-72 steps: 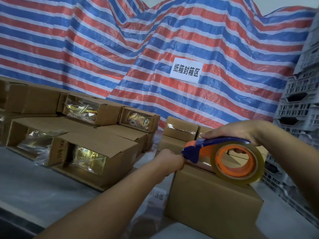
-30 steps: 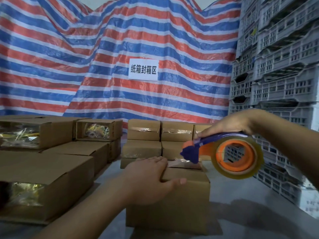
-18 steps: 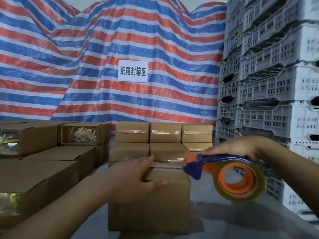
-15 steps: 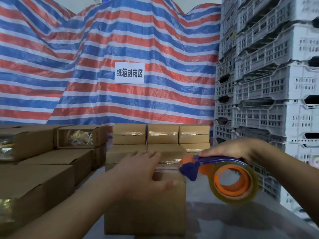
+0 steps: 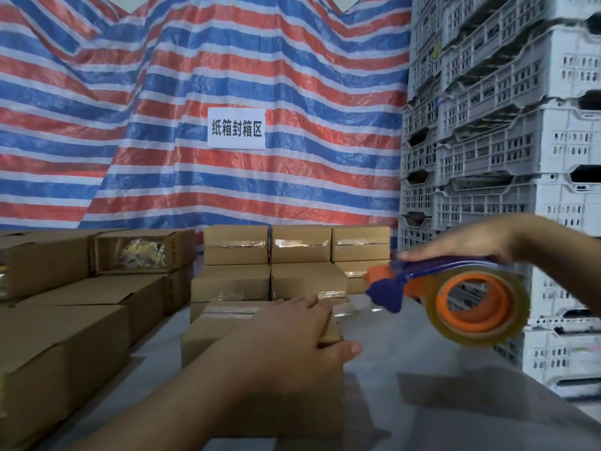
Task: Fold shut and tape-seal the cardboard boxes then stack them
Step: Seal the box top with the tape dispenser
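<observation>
**Tape strip pulled past the box edge, cutting not yet done**

The task looks well advanced but not finished. Behind the work place stand the sealed boxes (image 5: 299, 255) in two layers, each with shiny tape on its seam. At the left the open boxes (image 5: 143, 252) wait, with plastic-wrapped contents visible inside.

The near cardboard box (image 5: 260, 369) is closed, and clear tape runs along its top. The left hand (image 5: 292, 340) lies flat on the top, fingers almost straight, thumb over the right edge. The right hand (image 5: 461, 245) has its fingers curled around the blue handle of the tape dispenser (image 5: 455, 297), which hangs just right of the box. A tape strip (image 5: 351, 309) seems to join them; I judge cutting, then stacking, remain.
</observation>
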`<action>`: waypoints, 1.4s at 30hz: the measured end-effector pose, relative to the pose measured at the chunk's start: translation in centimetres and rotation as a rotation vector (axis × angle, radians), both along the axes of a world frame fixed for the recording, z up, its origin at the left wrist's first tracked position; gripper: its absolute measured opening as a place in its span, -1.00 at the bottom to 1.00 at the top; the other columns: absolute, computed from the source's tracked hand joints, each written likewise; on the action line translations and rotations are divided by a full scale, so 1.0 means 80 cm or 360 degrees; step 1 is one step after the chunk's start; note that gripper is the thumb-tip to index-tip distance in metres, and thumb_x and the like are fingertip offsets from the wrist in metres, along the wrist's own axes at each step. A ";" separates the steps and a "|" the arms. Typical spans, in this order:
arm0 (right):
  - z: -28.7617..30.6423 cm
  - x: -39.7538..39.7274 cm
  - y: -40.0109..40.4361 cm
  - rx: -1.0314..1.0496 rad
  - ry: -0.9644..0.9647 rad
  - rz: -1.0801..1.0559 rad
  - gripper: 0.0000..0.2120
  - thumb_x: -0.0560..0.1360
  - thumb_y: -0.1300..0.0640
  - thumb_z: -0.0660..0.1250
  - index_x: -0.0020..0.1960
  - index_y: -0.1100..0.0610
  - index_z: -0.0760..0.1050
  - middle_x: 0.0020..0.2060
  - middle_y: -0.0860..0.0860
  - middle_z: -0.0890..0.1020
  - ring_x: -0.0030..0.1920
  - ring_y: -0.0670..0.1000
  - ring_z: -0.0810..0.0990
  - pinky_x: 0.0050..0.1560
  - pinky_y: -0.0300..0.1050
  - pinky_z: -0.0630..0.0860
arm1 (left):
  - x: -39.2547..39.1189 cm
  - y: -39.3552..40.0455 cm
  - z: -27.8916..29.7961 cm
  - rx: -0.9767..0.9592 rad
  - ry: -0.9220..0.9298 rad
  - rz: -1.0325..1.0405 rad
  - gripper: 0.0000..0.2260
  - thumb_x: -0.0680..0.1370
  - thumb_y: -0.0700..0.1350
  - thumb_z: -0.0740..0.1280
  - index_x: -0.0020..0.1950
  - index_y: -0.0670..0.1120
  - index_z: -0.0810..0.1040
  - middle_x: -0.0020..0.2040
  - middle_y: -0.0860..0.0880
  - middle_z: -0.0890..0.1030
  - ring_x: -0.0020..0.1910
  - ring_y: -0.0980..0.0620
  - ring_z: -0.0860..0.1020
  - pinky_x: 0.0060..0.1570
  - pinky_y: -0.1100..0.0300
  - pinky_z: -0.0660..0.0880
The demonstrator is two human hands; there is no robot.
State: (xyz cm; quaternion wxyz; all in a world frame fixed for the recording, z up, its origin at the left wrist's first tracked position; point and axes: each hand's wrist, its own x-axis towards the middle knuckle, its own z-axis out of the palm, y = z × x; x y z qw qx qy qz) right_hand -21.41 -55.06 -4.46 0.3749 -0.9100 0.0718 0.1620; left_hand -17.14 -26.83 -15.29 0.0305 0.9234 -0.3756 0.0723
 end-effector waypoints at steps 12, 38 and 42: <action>-0.008 0.003 0.051 -0.0969 0.0035 0.0022 -0.45 0.41 -0.47 0.27 -0.31 0.01 0.61 -0.42 -0.08 0.61 -0.46 -0.10 0.57 -0.24 -0.23 0.52 | -0.002 0.001 0.000 -0.0023 -0.0036 -0.0046 -0.31 0.54 0.44 -0.01 0.58 0.21 -0.13 0.61 0.08 0.02 0.56 0.00 0.08 0.45 0.00 0.05; -0.073 0.021 0.167 -0.3017 -0.0052 0.0060 -0.78 0.51 -0.03 0.38 0.07 0.08 0.58 -0.16 0.05 0.54 -0.10 0.13 0.57 -0.07 -0.04 0.50 | -0.013 -0.008 0.003 -0.0014 -0.0120 0.0014 -0.30 0.57 0.38 0.04 0.60 0.03 0.06 0.58 -0.09 0.17 0.52 -0.11 0.20 0.45 -0.06 0.17; -0.083 0.027 0.117 -0.2601 -0.0258 -0.0173 -0.64 0.48 -0.10 0.39 0.17 0.08 0.55 -0.10 0.02 0.54 -0.01 0.08 0.58 -0.01 -0.03 0.49 | -0.012 -0.010 0.001 -0.0079 -0.0121 0.0000 -0.33 0.59 0.35 0.06 0.60 0.04 0.06 0.59 -0.09 0.17 0.54 -0.12 0.18 0.46 -0.10 0.14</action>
